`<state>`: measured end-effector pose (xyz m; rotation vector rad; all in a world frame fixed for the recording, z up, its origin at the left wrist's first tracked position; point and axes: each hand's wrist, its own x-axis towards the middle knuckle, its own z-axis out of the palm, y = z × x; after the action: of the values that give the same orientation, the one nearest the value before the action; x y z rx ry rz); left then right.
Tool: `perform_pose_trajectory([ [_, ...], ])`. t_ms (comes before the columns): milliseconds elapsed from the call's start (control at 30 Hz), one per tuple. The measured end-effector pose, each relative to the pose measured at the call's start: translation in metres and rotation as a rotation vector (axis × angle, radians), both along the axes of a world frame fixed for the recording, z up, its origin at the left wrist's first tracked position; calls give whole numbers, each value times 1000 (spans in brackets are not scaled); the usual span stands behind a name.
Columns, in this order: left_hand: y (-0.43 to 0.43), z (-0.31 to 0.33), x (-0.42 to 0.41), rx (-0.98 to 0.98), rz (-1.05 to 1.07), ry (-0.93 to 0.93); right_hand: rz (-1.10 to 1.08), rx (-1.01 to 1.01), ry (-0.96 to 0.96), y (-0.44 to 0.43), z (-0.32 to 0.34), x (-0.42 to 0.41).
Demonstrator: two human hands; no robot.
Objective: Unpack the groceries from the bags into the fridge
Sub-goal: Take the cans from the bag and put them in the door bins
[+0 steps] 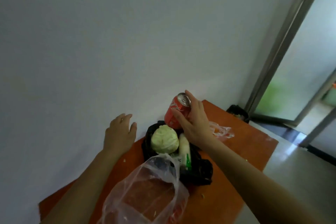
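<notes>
Red can [176, 110] w/ white script, silver top and pull tab showing. Long axis tilted: top toward 1 o'clock, base toward 7 o'clock. It's up in the air over the black bag [199, 174], at 12 o'clock from the cabbage [164, 139].

R hand [193, 121] grips the can from the 4 o'clock side, fingers curled round its body and over the top rim.

In the black bag: pale green cabbage, and at its 3 o'clock a long white item [183, 144] w/ a green end. Clear bag [145, 189] lies at 6 o'clock of the black bag, a smaller clear bag [222, 132] at 2 o'clock. All sit on an orange table [236, 152].

L hand [120, 131] hovers at 9 o'clock of the black bag, fingers loosely straight, holding nothing.
</notes>
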<state>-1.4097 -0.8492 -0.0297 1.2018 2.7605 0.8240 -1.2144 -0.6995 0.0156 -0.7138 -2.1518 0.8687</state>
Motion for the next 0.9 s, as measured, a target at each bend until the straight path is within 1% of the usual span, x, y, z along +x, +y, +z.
perform_pose_trajectory([
  [67, 32, 20, 22, 48, -69, 68, -111, 69, 37, 19, 9, 40],
  [133, 64, 37, 56, 99, -147, 87, -216, 99, 51, 35, 18, 86],
  [300, 135, 72, 171, 153, -382, 128, -461, 148, 104, 61, 34, 221],
  [433, 183, 90, 293, 155, -569, 192, -626, 165, 111, 72, 42, 345],
  [567, 226, 106, 434, 181, -741, 234, -771, 218, 129, 74, 48, 486],
  [733, 268, 129, 609, 275, -888, 233, -895, 262, 120, 89, 60, 657],
  [900, 302, 141, 744, 274, -1006, 220, -1042, 286, 96, 114, 75, 782],
])
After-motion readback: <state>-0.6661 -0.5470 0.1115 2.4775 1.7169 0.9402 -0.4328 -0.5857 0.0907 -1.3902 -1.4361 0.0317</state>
